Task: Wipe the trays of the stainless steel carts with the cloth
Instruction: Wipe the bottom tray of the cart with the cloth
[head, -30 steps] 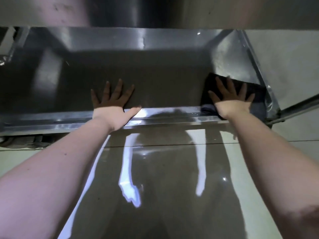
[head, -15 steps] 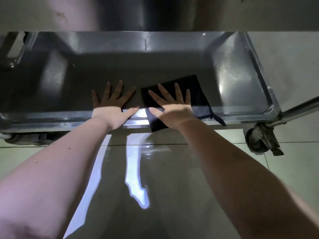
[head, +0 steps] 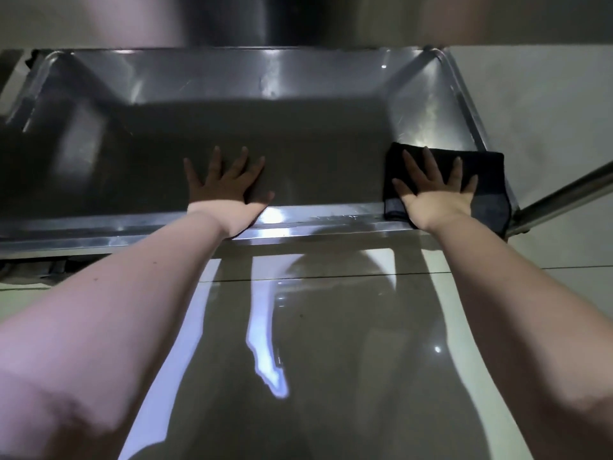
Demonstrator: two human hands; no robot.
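Note:
A low stainless steel cart tray (head: 318, 224) spans the view under a higher shelf. Flat on the tray's shadowed floor near the front rim, my left hand (head: 225, 187) rests with its fingers spread and holds nothing. A dark cloth (head: 487, 184) lies in the tray's front right corner and hangs a little over the rim. My right hand (head: 434, 190) presses the cloth down with straight, spread fingers.
The underside of an upper shelf (head: 298, 18) hangs close above the tray. A steel cart leg or bar (head: 570, 190) runs out at the right corner. Glossy floor tiles (head: 298, 360) lie below my arms. A caster shows dimly at the lower left (head: 30, 270).
My right hand slid the cloth left to the tray's middle, beside my left hand, then back right into the front right corner. My left hand stayed in place.

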